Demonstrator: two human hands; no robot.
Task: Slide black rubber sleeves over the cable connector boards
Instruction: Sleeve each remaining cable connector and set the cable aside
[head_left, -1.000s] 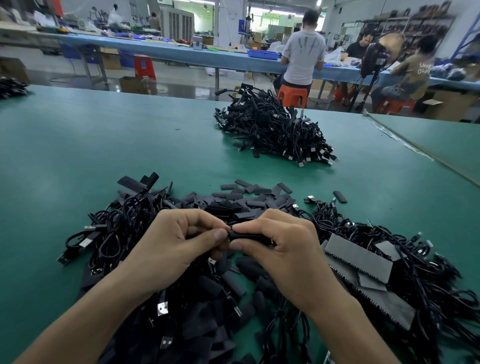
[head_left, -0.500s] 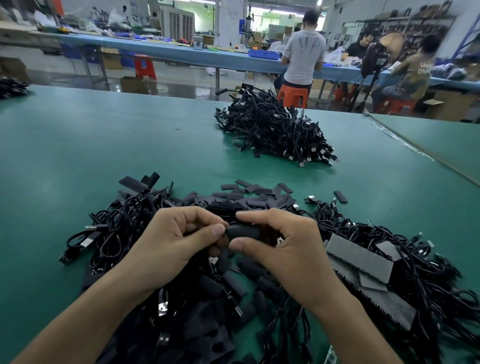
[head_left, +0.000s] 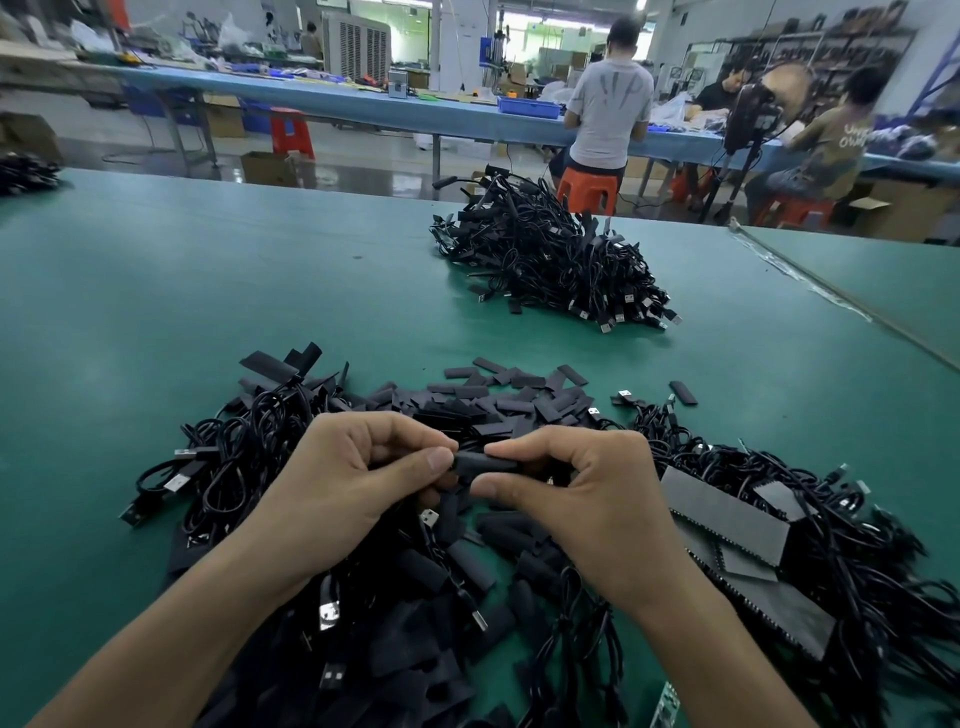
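Your left hand (head_left: 343, 478) and right hand (head_left: 582, 493) each pinch one end of a black rubber sleeve (head_left: 485, 462), thumb and curled fingers closed on it, above the near heap of cables (head_left: 249, 467). Loose sleeves (head_left: 498, 395) lie just beyond on the green table (head_left: 208, 291). Farther back sits a second cable pile (head_left: 550, 260).

A: What's in the middle?
B: One black rubber sleeve (head_left: 485, 462), lying level, pinched at its ends by the left hand (head_left: 353, 478) and right hand (head_left: 587, 499).
A: The others?
B: Loose flat sleeves (head_left: 511, 400) heaped on the green desk (head_left: 208, 312) among tangled black cables (head_left: 244, 457).
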